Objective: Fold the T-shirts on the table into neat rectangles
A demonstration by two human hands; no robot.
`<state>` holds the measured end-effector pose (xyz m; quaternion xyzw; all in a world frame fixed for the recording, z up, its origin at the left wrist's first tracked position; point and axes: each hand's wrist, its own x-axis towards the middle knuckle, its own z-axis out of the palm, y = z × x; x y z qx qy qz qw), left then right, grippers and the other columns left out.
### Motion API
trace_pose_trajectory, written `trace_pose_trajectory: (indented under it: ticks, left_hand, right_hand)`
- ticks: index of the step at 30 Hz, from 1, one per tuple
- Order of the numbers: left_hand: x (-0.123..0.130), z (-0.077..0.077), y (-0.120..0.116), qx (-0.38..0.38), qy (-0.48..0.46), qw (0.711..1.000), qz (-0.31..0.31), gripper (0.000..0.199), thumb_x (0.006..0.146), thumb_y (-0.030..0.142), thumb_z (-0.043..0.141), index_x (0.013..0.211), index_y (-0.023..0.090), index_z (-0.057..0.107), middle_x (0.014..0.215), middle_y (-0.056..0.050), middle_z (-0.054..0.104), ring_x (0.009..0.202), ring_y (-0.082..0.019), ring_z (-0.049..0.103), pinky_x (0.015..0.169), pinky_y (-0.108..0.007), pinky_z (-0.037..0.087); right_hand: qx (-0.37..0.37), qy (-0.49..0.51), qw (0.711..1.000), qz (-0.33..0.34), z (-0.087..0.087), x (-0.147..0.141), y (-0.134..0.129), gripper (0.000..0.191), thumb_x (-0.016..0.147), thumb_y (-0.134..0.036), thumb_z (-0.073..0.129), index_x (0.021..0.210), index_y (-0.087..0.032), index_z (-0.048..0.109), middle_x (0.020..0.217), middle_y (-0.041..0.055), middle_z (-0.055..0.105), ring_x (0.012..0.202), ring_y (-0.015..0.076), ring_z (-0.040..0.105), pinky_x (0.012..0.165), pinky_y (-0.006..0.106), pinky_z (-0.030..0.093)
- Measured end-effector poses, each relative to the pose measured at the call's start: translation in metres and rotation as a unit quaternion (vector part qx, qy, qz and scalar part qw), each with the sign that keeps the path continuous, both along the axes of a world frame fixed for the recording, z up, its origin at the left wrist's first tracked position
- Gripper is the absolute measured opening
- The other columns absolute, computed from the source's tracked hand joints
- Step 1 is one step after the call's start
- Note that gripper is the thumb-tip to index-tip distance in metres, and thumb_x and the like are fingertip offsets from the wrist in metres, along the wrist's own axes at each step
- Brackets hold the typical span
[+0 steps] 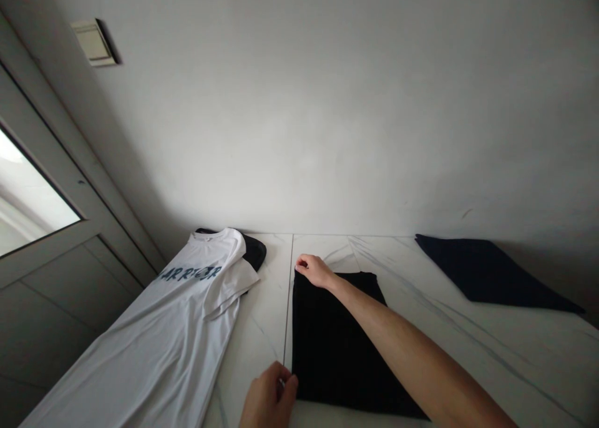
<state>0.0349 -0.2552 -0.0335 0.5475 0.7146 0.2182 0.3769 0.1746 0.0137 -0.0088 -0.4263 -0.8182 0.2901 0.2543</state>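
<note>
A black folded garment (pixel 334 347) lies flat on the white marbled surface (pixel 262 328) in front of me. At its far left corner, my right hand (pixel 314 270) pinches the cloth, and my right forearm crosses over the garment's right part. My left hand (pixel 270 395) is closed at the near left corner, with thumb and fingers pinching the edge there. The exact kind of black garment cannot be made out in its folded form.
To the left a white T-shirt (pixel 187 328) with dark lettering is spread out, partly over a black item (pixel 255 251). A dark navy folded cloth (pixel 486 272) lies at the far right. Behind stands a grey wall (pixel 327 116); a door (pixel 60 259) is at left.
</note>
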Motion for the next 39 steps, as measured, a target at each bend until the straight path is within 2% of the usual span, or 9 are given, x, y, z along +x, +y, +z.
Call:
trace_pose_trajectory:
  ticks: [5,10,13,15,20,27,31,34,39]
  left_hand:
    - [0.002,0.001,0.005,-0.007,0.015,1.0,-0.012,0.032,0.091,0.043,0.046,0.08,0.02,0.066,0.06,-0.001,0.062,0.059,-0.017,0.057,0.055,-0.027,0.028]
    - [-0.002,0.007,0.001,-0.001,0.068,0.997,-0.04,0.03,0.093,0.035,0.044,0.078,0.02,0.066,0.07,-0.006,0.071,0.069,-0.02,0.065,0.061,-0.028,0.035]
    - [-0.001,0.015,-0.002,0.007,0.123,0.991,-0.051,0.029,0.095,0.032,0.041,0.088,0.021,0.067,0.078,-0.007,0.074,0.074,-0.022,0.069,0.065,-0.03,0.042]
    - [0.005,0.023,0.004,0.074,0.177,0.98,-0.047,0.033,0.097,0.029,0.037,0.108,0.02,0.066,0.101,-0.01,0.075,0.09,-0.023,0.072,0.076,-0.032,0.049]
    - [0.035,0.032,0.052,0.298,0.288,0.898,-0.148,0.054,0.098,0.029,0.04,0.15,0.017,0.042,0.159,-0.013,0.041,0.149,-0.03,0.034,0.118,-0.051,0.035]
    - [0.04,0.015,0.092,0.217,0.327,0.886,-0.248,0.062,0.101,0.046,0.037,0.155,0.016,0.034,0.163,-0.014,0.03,0.152,-0.032,0.027,0.12,-0.058,0.03]
    - [0.038,0.014,0.098,0.252,0.343,0.875,-0.231,0.061,0.102,0.045,0.034,0.157,0.019,0.03,0.164,-0.012,0.028,0.153,-0.031,0.024,0.12,-0.059,0.028]
    - [0.042,0.022,0.105,0.225,0.356,0.874,-0.242,0.06,0.102,0.045,0.035,0.155,0.018,0.035,0.163,-0.013,0.031,0.152,-0.032,0.026,0.12,-0.059,0.028]
    - [0.053,0.03,0.112,0.252,0.367,0.868,-0.218,0.06,0.102,0.042,0.031,0.155,0.013,0.032,0.165,-0.013,0.026,0.153,-0.031,0.023,0.121,-0.058,0.025]
  right_hand:
    - [-0.016,-0.03,0.999,0.032,0.004,-0.001,-0.001,0.014,0.09,-0.023,0.061,0.089,-0.018,0.074,0.079,0.0018,0.073,0.069,0.0132,0.061,0.065,0.024,0.041]
    - [0.047,-0.069,0.996,-0.021,0.001,-0.006,-0.003,0.017,0.09,-0.022,0.061,0.08,-0.018,0.075,0.083,0.005,0.076,0.078,0.0173,0.065,0.075,0.027,0.044]
    - [0.083,-0.087,0.991,-0.054,0.003,-0.006,-0.009,0.016,0.092,-0.024,0.061,0.093,-0.019,0.075,0.095,0.008,0.077,0.095,0.0222,0.066,0.088,0.032,0.046]
    - [0.108,-0.085,0.989,-0.061,0.008,-0.001,-0.019,0.023,0.094,-0.025,0.058,0.111,-0.018,0.073,0.109,0.0111,0.075,0.107,0.0242,0.064,0.096,0.036,0.046]
    - [0.179,-0.091,0.98,0.012,0.016,0.046,-0.071,0.042,0.098,-0.023,0.047,0.138,-0.015,0.058,0.138,0.0147,0.062,0.131,0.0257,0.054,0.113,0.042,0.039]
    - [0.094,-0.17,0.981,-0.011,-0.007,0.132,-0.135,0.058,0.097,-0.044,0.052,0.15,-0.022,0.046,0.158,0.0129,0.041,0.149,0.033,0.031,0.121,0.06,0.022]
    - [0.123,-0.122,0.974,-0.145,-0.002,0.162,-0.12,0.046,0.098,-0.028,0.047,0.142,-0.016,0.055,0.147,0.0158,0.055,0.136,0.0287,0.05,0.114,0.047,0.037]
    - [0.091,-0.124,0.955,-0.253,0.007,0.178,-0.096,0.033,0.096,-0.022,0.046,0.117,-0.018,0.071,0.116,0.0124,0.073,0.108,0.024,0.067,0.095,0.034,0.048]
    - [0.009,-0.148,0.943,-0.296,0.014,0.185,-0.062,0.033,0.095,-0.033,0.053,0.073,-0.019,0.074,0.077,0.0074,0.075,0.077,0.0205,0.068,0.068,0.027,0.042]
